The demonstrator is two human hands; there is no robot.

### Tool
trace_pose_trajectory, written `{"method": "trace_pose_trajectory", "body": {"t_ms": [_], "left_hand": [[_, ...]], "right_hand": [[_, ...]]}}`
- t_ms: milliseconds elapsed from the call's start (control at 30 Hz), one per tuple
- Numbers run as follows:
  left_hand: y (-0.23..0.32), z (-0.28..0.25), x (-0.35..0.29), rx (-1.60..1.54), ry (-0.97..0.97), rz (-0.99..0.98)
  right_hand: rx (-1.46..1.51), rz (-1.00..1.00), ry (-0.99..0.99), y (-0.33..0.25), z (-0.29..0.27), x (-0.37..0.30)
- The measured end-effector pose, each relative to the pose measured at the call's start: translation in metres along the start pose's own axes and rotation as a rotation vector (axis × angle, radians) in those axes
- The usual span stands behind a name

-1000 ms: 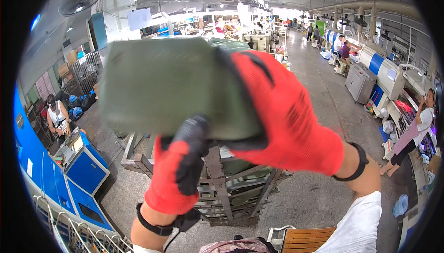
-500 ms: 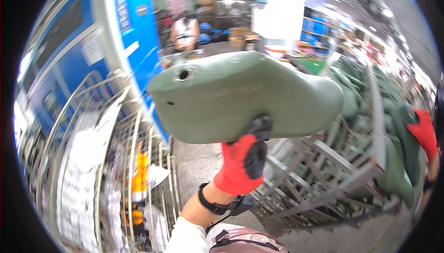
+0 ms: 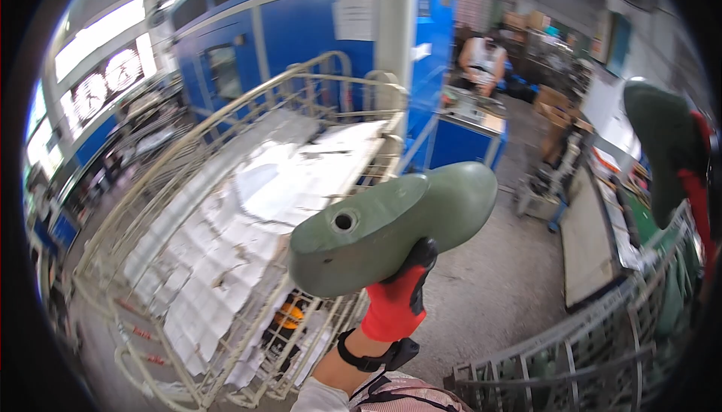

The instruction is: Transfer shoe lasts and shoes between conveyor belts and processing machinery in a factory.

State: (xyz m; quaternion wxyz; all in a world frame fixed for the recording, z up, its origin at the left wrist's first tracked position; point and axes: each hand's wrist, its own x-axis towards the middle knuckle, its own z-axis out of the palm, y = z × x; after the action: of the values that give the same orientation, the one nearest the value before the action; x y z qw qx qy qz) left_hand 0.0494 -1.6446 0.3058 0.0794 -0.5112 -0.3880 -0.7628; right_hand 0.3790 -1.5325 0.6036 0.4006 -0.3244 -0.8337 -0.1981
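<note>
My left hand (image 3: 398,299), in a red glove with black fingers, grips a green shoe last (image 3: 391,224) from below. The last is held up in front of me, tilted, its round hole facing upward and its toe pointing to the upper right. At the far right edge, my right hand (image 3: 699,179), also red-gloved, is partly cut off by the rim. It is closed on a second green shoe last (image 3: 658,141), raised upright above a metal rack. More green lasts (image 3: 681,284) lie in that rack.
A cream wire cart (image 3: 331,73) lined with white sheets stands at left. Behind it are a blue machine cabinet (image 3: 289,36) and a pale post (image 3: 395,28). A grey metal rack (image 3: 556,359) stands at lower right. A person (image 3: 483,62) sits at a table farther off.
My view has swung left, so the cart fills more of it and the rack sits lower right. The left-hand last is farther away. My right hand has lifted a last from the rack.
</note>
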Motion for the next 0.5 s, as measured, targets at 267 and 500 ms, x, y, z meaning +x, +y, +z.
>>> {"method": "trace_pose_trajectory", "body": {"t_ms": [267,500], "left_hand": [[0.038,-0.167,0.007,0.749,0.268,-0.090],[0.132,-0.194,0.063,1.077,0.286,-0.295]], "right_hand": [[0.638,-0.774,-0.231,-0.157,0.260,0.104],[0.963,-1.481,-0.258,-0.304,0.368,0.135]]}}
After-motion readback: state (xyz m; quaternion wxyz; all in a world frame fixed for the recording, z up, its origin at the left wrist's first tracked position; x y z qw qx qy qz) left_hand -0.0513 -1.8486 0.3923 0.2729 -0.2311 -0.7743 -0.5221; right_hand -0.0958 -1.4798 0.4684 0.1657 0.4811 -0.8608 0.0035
